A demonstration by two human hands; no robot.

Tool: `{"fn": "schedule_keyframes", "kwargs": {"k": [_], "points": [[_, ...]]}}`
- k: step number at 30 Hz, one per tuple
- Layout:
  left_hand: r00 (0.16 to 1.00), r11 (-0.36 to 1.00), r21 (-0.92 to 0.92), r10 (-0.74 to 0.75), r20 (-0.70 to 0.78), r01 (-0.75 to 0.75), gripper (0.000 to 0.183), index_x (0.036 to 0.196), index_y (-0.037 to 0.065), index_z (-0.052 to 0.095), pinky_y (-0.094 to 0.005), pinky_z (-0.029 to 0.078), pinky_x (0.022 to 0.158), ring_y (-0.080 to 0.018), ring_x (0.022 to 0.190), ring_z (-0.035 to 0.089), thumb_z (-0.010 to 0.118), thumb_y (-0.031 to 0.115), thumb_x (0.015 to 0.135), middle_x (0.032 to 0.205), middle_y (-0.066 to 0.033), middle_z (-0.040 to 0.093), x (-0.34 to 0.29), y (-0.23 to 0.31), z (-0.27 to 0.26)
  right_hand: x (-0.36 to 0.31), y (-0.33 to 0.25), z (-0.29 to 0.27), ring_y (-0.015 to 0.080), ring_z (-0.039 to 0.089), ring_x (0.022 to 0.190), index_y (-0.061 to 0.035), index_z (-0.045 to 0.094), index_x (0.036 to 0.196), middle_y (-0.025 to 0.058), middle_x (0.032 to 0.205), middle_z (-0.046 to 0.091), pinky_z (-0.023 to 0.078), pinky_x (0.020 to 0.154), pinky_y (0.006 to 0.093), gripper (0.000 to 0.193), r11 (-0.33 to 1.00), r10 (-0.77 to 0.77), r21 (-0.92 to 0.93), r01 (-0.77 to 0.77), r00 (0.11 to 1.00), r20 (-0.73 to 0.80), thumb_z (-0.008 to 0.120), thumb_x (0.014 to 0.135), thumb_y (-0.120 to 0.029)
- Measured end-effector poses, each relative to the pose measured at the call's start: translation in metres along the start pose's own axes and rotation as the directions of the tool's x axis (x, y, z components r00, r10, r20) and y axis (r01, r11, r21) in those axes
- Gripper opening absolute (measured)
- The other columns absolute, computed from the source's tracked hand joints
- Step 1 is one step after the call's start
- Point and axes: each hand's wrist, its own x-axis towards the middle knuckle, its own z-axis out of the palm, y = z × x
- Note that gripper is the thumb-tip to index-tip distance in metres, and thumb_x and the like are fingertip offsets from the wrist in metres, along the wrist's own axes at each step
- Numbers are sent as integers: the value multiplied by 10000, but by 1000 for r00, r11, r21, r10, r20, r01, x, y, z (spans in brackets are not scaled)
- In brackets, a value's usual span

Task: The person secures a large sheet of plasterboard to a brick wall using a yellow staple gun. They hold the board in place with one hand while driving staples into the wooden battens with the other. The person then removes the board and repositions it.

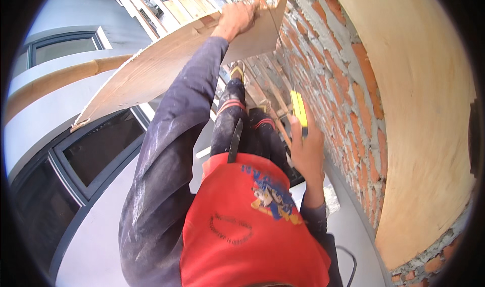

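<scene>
Looking down from the head camera, the left hand (236, 19) reaches far out and up, and its grip is wrapped over the edge of a thin plywood sheet (151, 70). The fingers curl over the top edge, so the sheet hangs out to the left of the hand and slants down toward a grey window frame (86, 171). The right hand (306, 153) is closer in and lower. Its grip is closed around the handle of a yellow hand saw (299, 108). The saw's handle sticks up out of the fist and its thin blade runs up toward the sheet's right end, close to the red brick wall (348, 80). A curved plywood panel (424, 125) covers the wall on the right. Below are the person's red shirt (242, 236) and dark trousers (242, 125).
</scene>
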Motion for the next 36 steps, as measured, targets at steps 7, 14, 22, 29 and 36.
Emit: {"fn": "schedule_keyframes", "kwargs": {"k": [7,14,22,29,36], "points": [[998,997,-61,47,46,-45,367,1121,147,547,-487,501,596,-375,699,644,479,435,904,711,-194,645,0,10,-4,67,-4,36,423,546,1072,-7,405,1330,300,1153,551,432,909,442,465,995,97,27,-97,995,2,477,921,-215],[994,996,-69,56,90,-50,310,1054,143,550,-494,499,593,-368,689,646,491,405,900,715,-187,647,-9,15,-9,48,7,29,467,549,995,21,425,1298,315,1063,576,444,830,473,464,997,49,67,-48,999,-18,491,919,-238],[1000,999,-32,26,-11,-26,332,1086,147,523,-486,490,544,-363,635,640,498,418,895,653,-176,632,-5,2,-3,4,18,15,459,543,1027,16,422,1301,291,1126,562,441,851,467,463,995,-53,88,57,997,-54,491,923,-241],[998,998,-28,52,34,-51,299,1100,153,520,-457,484,503,-339,594,640,508,371,895,646,-151,638,-28,26,1,84,-8,39,469,555,977,53,450,1259,325,1029,581,431,842,490,474,991,132,-8,-132,991,-20,474,916,-272],[997,998,2,65,-42,-65,204,1026,95,518,-456,504,541,-328,614,653,491,241,886,663,-145,646,-31,37,9,65,-62,-13,469,569,883,47,468,1242,313,970,593,442,785,484,447,987,110,-121,-107,994,17,466,917,-260]]}}
